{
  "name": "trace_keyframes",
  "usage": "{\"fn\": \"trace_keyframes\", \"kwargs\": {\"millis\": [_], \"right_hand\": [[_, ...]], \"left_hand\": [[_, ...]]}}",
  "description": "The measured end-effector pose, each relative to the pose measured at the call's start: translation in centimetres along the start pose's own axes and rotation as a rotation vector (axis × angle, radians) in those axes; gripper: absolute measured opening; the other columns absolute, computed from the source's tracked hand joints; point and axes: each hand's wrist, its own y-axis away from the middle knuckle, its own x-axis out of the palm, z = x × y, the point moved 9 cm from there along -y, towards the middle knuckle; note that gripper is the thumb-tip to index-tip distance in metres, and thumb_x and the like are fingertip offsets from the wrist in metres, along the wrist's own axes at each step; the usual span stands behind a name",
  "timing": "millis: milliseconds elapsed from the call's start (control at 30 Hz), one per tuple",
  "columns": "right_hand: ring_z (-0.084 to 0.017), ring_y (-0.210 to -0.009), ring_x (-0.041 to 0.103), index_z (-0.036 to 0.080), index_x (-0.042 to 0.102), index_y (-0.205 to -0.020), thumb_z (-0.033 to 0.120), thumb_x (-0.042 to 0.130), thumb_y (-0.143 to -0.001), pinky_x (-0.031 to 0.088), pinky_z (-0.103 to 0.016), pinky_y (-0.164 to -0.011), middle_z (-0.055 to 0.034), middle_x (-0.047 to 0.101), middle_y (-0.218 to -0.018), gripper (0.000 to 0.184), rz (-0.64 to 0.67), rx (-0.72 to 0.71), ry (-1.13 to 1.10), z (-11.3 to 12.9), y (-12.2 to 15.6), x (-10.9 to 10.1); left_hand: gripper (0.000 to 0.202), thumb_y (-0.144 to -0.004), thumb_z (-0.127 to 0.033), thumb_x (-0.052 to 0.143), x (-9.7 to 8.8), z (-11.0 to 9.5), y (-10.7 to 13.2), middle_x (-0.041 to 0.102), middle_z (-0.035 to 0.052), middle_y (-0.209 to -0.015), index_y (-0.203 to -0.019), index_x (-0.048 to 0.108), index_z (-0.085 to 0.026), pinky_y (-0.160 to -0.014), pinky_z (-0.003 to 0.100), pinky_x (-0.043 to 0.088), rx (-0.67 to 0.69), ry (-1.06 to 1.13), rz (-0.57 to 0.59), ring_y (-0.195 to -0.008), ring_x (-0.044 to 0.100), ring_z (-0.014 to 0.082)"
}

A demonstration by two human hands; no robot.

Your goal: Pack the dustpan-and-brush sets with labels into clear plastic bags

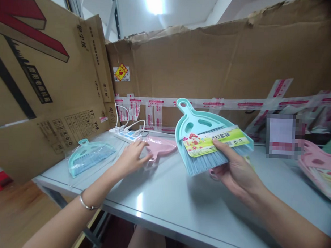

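Observation:
My right hand (238, 173) grips a mint-green dustpan and brush set (185, 132) above the table, thumb on top and fingers beneath. A colourful printed label (203, 143) wraps across its blue bristles. My left hand (133, 155) has its fingers spread, beside a pink dustpan (161, 147) in clear plastic; whether the fingertips touch the wrapping I cannot tell. Another mint-green dustpan and brush set (85, 159), bagged in clear plastic, lies on the table at the left. Part of a pink item shows under my right hand, mostly hidden.
A white power strip (127, 134) with plugged-in cables lies at the back of the grey table (152, 196). Taped cardboard (197, 67) walls the rear, and a large printed carton (74, 92) stands at left. More pink and green dustpans (320, 162) rest at right.

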Motion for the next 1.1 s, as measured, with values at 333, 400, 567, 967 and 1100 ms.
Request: {"fn": "trace_keyframes", "kwargs": {"millis": [333,400,567,967,1100], "right_hand": [[-0.026,-0.085,0.069,0.023,0.063,-0.107,0.023,0.080,-0.062,0.061,-0.032,-0.060,-0.0069,0.070,-0.106,0.049,-0.050,0.183,0.084,-2.5,0.4,-3.1],[-0.027,-0.087,0.069,0.024,0.063,-0.109,0.023,0.081,-0.061,0.062,-0.032,-0.062,-0.0071,0.070,-0.106,0.052,-0.024,0.214,0.090,-2.9,0.5,-3.2],[-0.027,-0.085,0.070,0.024,0.062,-0.110,0.024,0.082,-0.060,0.062,-0.035,-0.065,-0.0079,0.070,-0.105,0.054,0.043,0.270,0.081,-3.4,0.9,-2.7],[-0.029,-0.081,0.070,0.021,0.069,-0.097,0.025,0.082,-0.061,0.061,-0.037,-0.068,-0.0104,0.072,-0.097,0.039,-0.007,0.492,0.134,-5.2,4.5,-6.4],[-0.030,-0.086,0.069,0.018,0.069,-0.097,0.022,0.083,-0.059,0.061,-0.038,-0.072,-0.0121,0.071,-0.100,0.040,-0.036,0.518,0.108,-5.0,4.8,-6.5]], "left_hand": [[0.026,-0.086,-0.037,0.051,1.7,1.8,-0.7,0.071,0.0069,-0.099,-0.094,0.070,-0.021,-0.080,0.032,0.046,-0.011,0.046,0.082,-0.091,0.064,0.0226],[0.024,-0.086,-0.030,0.049,1.1,1.6,-1.0,0.070,0.0068,-0.095,-0.085,0.071,-0.021,-0.079,0.031,0.045,0.021,0.009,0.030,-0.089,0.063,0.0213],[0.018,-0.080,-0.018,0.052,1.5,0.1,-1.7,0.068,0.0070,-0.086,-0.079,0.069,-0.018,-0.058,0.027,0.042,-0.005,-0.276,0.078,-0.076,0.062,0.0200],[0.021,-0.089,-0.017,0.041,1.0,-4.0,-2.9,0.062,0.0095,-0.086,-0.083,0.061,-0.014,-0.052,0.028,0.037,0.105,-0.565,-0.097,-0.073,0.059,0.0196],[0.022,-0.089,-0.010,0.040,1.3,-6.9,-2.7,0.061,0.0096,-0.083,-0.081,0.060,-0.013,-0.051,0.027,0.037,0.294,-0.643,-0.117,-0.077,0.058,0.0211]]}}
